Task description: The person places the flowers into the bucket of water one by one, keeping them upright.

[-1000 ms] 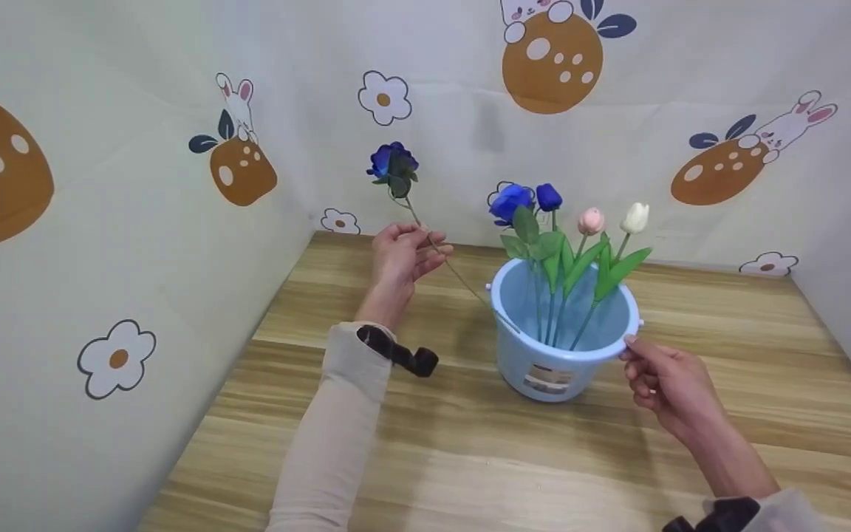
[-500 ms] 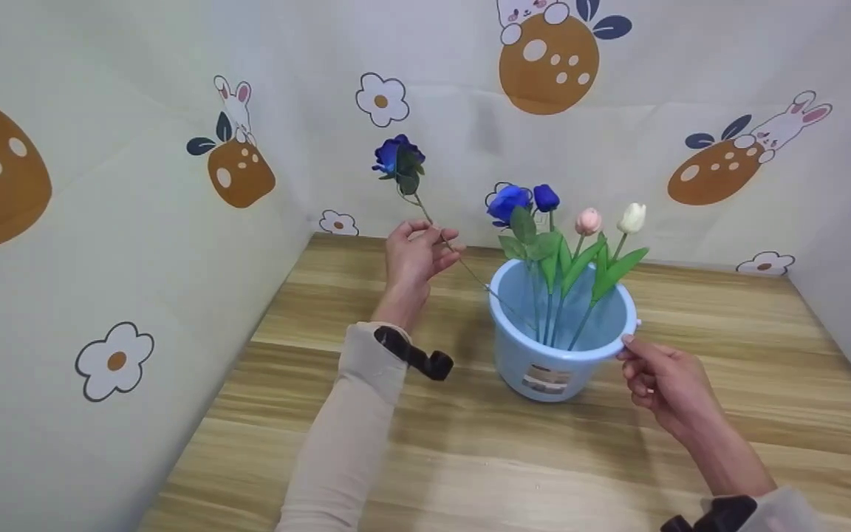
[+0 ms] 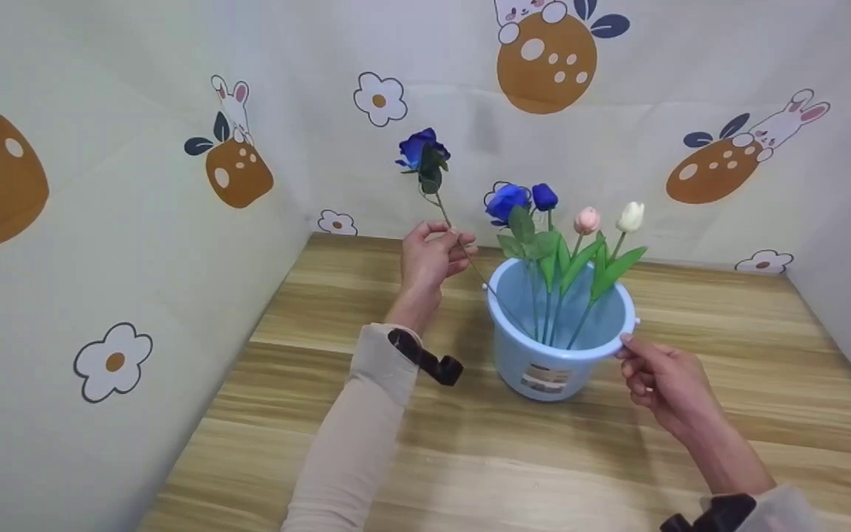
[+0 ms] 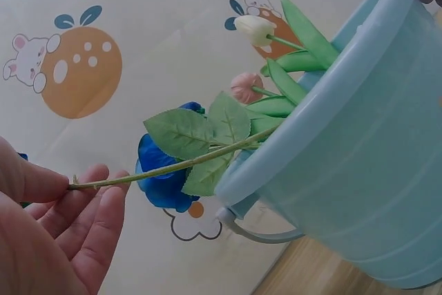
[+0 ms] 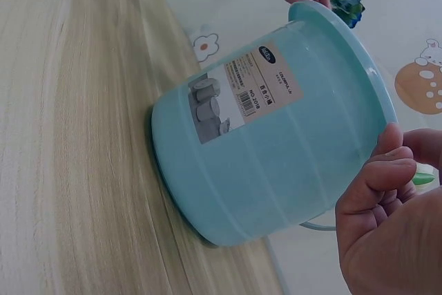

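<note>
A light blue plastic bucket (image 3: 544, 362) (image 4: 373, 170) (image 5: 276, 143) stands on the wooden table (image 3: 470, 451). Inside it stand a blue rose (image 3: 507, 201), a blue tulip (image 3: 545, 196), a pink tulip (image 3: 586, 220) and a white tulip (image 3: 631, 216). My left hand (image 3: 433, 255) (image 4: 48, 233) pinches the thin stem of another blue rose (image 3: 422, 151), its lower end reaching into the bucket's left side. My right hand (image 3: 662, 380) (image 5: 387, 233) grips the bucket's rim on the right.
Cream walls with rabbit, flower and orange prints (image 3: 551, 63) close in the table at the back, left and right. A white label (image 5: 238, 91) sits on the bucket's front. Bare tabletop lies in front of the bucket and to both sides.
My left hand has moved right toward the bucket with the blue rose, whose stem now stands steeper. The right hand and bucket have stayed put.
</note>
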The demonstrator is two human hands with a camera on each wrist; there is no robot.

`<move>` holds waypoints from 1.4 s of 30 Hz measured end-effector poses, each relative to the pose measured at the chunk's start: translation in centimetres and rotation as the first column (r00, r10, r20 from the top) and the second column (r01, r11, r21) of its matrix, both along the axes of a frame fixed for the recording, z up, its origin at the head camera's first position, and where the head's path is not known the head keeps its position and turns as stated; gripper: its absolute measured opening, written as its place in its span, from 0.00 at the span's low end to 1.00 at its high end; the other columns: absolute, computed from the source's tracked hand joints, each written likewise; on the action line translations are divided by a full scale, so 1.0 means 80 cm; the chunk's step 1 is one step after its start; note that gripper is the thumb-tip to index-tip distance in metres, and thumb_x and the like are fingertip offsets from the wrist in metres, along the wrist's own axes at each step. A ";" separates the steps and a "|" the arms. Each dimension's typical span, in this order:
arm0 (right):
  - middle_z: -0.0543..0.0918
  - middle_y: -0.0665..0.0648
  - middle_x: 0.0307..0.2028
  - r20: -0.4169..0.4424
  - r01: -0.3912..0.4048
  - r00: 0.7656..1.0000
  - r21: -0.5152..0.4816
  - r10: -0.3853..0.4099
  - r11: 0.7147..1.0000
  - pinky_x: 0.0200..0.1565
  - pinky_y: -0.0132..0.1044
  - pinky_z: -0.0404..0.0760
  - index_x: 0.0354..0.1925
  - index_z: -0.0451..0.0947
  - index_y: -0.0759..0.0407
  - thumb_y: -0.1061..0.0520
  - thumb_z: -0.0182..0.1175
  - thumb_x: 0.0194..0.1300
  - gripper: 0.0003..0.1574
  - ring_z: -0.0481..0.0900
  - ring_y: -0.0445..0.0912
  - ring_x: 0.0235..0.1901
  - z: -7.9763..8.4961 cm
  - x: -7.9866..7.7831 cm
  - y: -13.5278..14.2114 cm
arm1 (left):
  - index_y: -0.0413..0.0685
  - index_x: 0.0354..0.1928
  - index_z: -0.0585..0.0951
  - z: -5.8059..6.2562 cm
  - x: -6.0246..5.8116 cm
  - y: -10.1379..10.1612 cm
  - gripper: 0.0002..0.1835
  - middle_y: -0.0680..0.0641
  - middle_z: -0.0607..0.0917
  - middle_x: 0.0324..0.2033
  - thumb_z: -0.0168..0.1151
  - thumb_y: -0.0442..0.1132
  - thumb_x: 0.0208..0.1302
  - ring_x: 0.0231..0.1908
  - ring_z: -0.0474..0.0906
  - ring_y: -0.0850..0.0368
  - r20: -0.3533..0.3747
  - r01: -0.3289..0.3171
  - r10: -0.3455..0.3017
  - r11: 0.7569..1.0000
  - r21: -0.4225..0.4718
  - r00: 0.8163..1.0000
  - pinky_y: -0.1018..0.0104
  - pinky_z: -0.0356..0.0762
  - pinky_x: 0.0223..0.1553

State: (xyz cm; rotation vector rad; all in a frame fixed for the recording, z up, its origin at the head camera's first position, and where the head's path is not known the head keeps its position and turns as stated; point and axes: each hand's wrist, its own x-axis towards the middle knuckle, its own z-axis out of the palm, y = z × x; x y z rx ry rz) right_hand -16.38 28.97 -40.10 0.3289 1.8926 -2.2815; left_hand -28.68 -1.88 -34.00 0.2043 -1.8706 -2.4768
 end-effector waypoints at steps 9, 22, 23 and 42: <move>0.81 0.48 0.18 -0.008 -0.009 1.000 0.000 0.009 1.000 0.19 0.26 0.63 0.25 0.87 0.55 0.56 0.57 0.80 0.24 0.69 0.37 0.16 0.001 -0.001 0.000 | 0.37 0.50 0.80 -0.011 0.002 0.010 0.07 0.40 0.93 0.43 0.60 0.33 0.77 0.48 0.92 0.45 -0.035 0.007 -0.010 0.996 -0.092 0.999 0.53 0.81 0.64; 0.81 0.48 0.18 -0.008 0.011 1.000 0.017 -0.010 1.000 0.19 0.26 0.63 0.26 0.87 0.55 0.56 0.58 0.80 0.23 0.68 0.37 0.16 -0.001 0.001 0.001 | 0.41 0.44 0.87 -0.023 0.005 0.028 0.05 0.47 0.86 0.41 0.69 0.35 0.71 0.47 0.80 0.53 -0.040 -0.023 0.012 0.960 -0.279 0.999 0.62 0.78 0.52; 0.81 0.48 0.18 -0.006 0.011 1.000 0.017 -0.011 1.000 0.19 0.26 0.64 0.26 0.87 0.55 0.55 0.58 0.80 0.23 0.68 0.37 0.16 -0.001 0.001 0.001 | 0.41 0.44 0.87 -0.025 0.006 0.030 0.06 0.47 0.86 0.41 0.69 0.35 0.70 0.47 0.80 0.53 -0.040 -0.018 0.007 0.958 -0.286 0.999 0.62 0.78 0.52; 0.80 0.47 0.19 -0.002 -0.004 1.000 0.021 0.004 1.000 0.20 0.26 0.63 0.26 0.86 0.55 0.54 0.56 0.81 0.23 0.68 0.37 0.17 -0.001 0.000 0.001 | 0.41 0.41 0.90 -0.046 0.015 0.055 0.04 0.45 0.90 0.42 0.73 0.33 0.66 0.43 0.83 0.55 0.017 0.036 -0.032 0.940 -0.340 0.999 0.68 0.82 0.42</move>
